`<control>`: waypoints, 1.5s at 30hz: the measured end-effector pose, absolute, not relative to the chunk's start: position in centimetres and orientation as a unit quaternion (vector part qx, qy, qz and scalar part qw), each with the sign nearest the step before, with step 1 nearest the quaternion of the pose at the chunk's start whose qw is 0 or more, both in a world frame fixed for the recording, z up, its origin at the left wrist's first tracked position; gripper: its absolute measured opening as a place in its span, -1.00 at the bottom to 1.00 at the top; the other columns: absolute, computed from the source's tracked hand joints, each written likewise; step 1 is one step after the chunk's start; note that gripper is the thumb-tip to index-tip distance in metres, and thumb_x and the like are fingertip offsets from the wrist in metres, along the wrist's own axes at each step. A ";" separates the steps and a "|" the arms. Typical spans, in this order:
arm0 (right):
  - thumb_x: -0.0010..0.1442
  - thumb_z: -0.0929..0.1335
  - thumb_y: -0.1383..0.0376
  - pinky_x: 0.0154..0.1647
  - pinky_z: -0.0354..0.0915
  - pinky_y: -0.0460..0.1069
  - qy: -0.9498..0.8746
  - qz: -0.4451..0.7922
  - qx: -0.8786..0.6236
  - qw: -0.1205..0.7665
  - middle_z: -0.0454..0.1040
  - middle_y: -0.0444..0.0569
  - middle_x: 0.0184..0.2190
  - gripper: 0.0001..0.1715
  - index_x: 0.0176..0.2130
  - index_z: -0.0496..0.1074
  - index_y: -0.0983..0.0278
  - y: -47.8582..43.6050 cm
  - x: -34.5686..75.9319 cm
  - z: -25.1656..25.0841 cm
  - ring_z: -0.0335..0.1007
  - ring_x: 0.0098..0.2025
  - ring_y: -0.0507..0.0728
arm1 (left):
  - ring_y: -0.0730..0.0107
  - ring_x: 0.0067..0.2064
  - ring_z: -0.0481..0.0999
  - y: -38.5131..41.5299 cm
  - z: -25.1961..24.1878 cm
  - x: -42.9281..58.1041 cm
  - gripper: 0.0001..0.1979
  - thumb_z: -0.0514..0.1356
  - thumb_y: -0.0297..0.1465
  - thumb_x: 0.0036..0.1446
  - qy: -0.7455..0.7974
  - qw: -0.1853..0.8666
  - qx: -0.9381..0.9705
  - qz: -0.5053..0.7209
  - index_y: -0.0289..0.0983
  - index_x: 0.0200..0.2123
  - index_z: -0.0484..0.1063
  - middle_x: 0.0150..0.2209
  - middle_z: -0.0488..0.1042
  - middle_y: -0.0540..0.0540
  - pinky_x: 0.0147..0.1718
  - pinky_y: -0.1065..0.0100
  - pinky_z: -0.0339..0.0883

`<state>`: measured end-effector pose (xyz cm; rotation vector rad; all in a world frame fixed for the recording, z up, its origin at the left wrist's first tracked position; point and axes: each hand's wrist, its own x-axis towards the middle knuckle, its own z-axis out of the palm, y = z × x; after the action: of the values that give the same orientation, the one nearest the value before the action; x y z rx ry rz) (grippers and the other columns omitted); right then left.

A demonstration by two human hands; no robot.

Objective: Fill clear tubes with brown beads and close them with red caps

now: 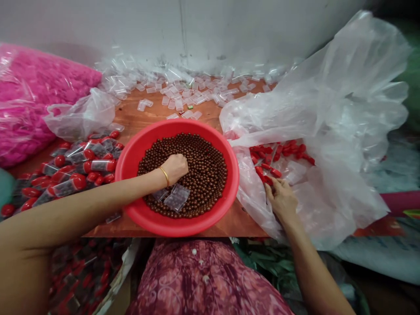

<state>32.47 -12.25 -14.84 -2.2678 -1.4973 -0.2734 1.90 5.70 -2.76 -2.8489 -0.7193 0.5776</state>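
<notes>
Evidently you're at a gathering step: your left hand [175, 168] curls into a fist over the brown beads [203, 166] in the red basin [232, 175], and I cannot tell what, if anything, it encloses. Your right hand [282, 197] pinches a red piece [268, 180] beside the crinkled, translucent plastic bag [311, 113]. The next move likely calls for a light touch, as the beads look round, glossy and loose; clear, flat-faced cases [177, 197] lie on them.
</notes>
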 end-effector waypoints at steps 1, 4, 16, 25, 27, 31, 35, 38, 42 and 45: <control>0.21 0.17 0.09 -0.31 0.28 0.04 -0.537 -0.097 -0.813 0.202 0.45 0.12 -0.19 -0.52 -0.07 0.45 0.30 -12.2 32.5 -14.8 0.37 -0.26 0.19 | 0.09 -0.20 0.47 5.7 -3.0 1.9 -0.72 -0.04 -0.63 0.12 -0.223 0.075 -0.954 0.187 -0.50 -0.31 0.48 -0.31 0.49 -0.38 -0.37 0.26 0.30; 0.21 0.17 0.09 -0.31 0.28 0.03 -0.538 -0.092 -0.813 0.201 0.45 0.13 -0.19 -0.51 -0.07 0.45 0.31 -12.2 32.5 -14.7 0.37 -0.26 0.20 | 0.17 -0.22 0.46 5.6 -3.9 2.4 -0.73 -0.04 -0.63 0.13 -0.197 0.066 -0.965 0.161 -0.48 -0.32 0.47 -0.34 0.47 -0.33 -0.36 0.29 0.32; 0.23 0.18 0.09 -0.29 0.29 0.04 -0.540 -0.069 -0.806 0.233 0.46 0.12 -0.22 -0.52 -0.06 0.44 0.32 -12.2 32.4 -14.4 0.38 -0.27 0.18 | 0.41 -0.23 0.49 6.6 -8.5 4.7 -0.73 0.16 -0.66 -0.12 -0.341 -0.513 -0.782 -0.096 -0.34 -0.28 0.43 -0.30 0.52 -0.05 -0.09 0.30 0.36; 0.13 0.26 0.13 -0.45 0.26 -0.02 -0.498 -0.099 -0.780 0.366 0.40 -0.01 -0.44 -0.67 -0.22 0.42 0.31 -12.9 32.1 -12.7 0.26 -0.52 0.05 | 0.42 -0.26 0.48 6.2 -3.7 2.7 -0.61 0.34 -0.43 -0.19 -0.306 -0.795 -0.497 -0.166 -0.34 -0.21 0.42 -0.26 0.50 -0.10 -0.28 0.37 0.38; 0.09 0.27 0.14 -0.43 0.25 -0.01 -0.489 -0.113 -0.784 0.365 0.40 0.02 -0.41 -0.71 -0.29 0.41 0.30 -13.0 32.1 -11.9 0.28 -0.45 0.08 | 0.43 -0.30 0.47 5.7 -2.7 2.5 -0.67 0.28 -0.45 -0.17 -0.322 -0.811 -0.454 -0.180 -0.34 -0.24 0.41 -0.31 0.48 -0.08 -0.32 0.37 0.39; 0.03 0.25 0.13 -0.36 0.25 0.03 -0.435 -0.046 -0.793 0.425 0.42 0.03 -0.38 -0.71 -0.34 0.38 0.28 -12.5 31.9 -10.9 0.30 -0.37 0.12 | 0.52 -0.47 0.40 4.9 -2.2 2.6 -0.70 0.18 -0.51 -0.23 -0.358 -0.803 -0.424 -0.218 -0.32 -0.30 0.33 -0.46 0.39 0.03 -0.45 0.42 0.34; -0.10 0.31 0.14 -0.33 0.27 0.03 -0.293 0.062 -0.738 0.605 0.35 -0.14 -0.52 -0.75 -0.42 0.30 0.26 -11.2 31.0 -10.1 0.30 -0.45 0.06 | 0.60 -0.52 0.28 4.6 -2.9 2.9 -0.68 0.21 -0.59 -0.31 -0.401 -0.700 -0.535 -0.249 -0.32 -0.36 0.29 -0.53 0.29 0.13 -0.49 0.49 0.21; -0.18 0.32 0.18 -0.39 0.30 0.02 -0.233 0.133 -0.660 0.702 0.28 -0.21 -0.57 -0.75 -0.45 0.20 0.23 -10.3 30.0 -8.4 0.30 -0.51 0.04 | 0.61 -0.50 0.23 5.0 -3.3 2.8 -0.75 0.18 -0.62 -0.29 -0.402 -0.605 -0.643 -0.243 -0.32 -0.45 0.27 -0.57 0.25 0.14 -0.44 0.49 0.15; -0.11 0.25 0.18 -0.54 0.28 -0.01 -0.283 0.253 -0.606 0.699 0.23 -0.18 -0.54 -0.80 -0.44 0.14 0.19 -8.9 28.2 -4.6 0.29 -0.52 0.05 | 0.56 -0.45 0.27 5.6 -3.3 2.4 -0.81 0.14 -0.58 -0.18 -0.333 -0.548 -0.720 -0.267 -0.29 -0.42 0.23 -0.51 0.30 0.11 -0.38 0.45 0.19; -0.04 0.26 0.19 -0.68 0.15 -0.07 -0.361 0.300 -0.579 0.667 0.13 -0.24 -0.58 -0.83 -0.40 0.14 0.17 -7.5 26.0 -2.0 0.09 -0.66 -0.02 | 0.51 -0.40 0.32 5.9 -3.1 2.1 -0.83 0.16 -0.44 -0.06 -0.284 -0.499 -0.773 -0.271 -0.27 -0.35 0.21 -0.44 0.35 0.05 -0.33 0.41 0.24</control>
<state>26.03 -7.55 -1.96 -1.3072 -0.8139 0.6781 2.13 5.89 -3.15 -3.7315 -1.3703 -1.3108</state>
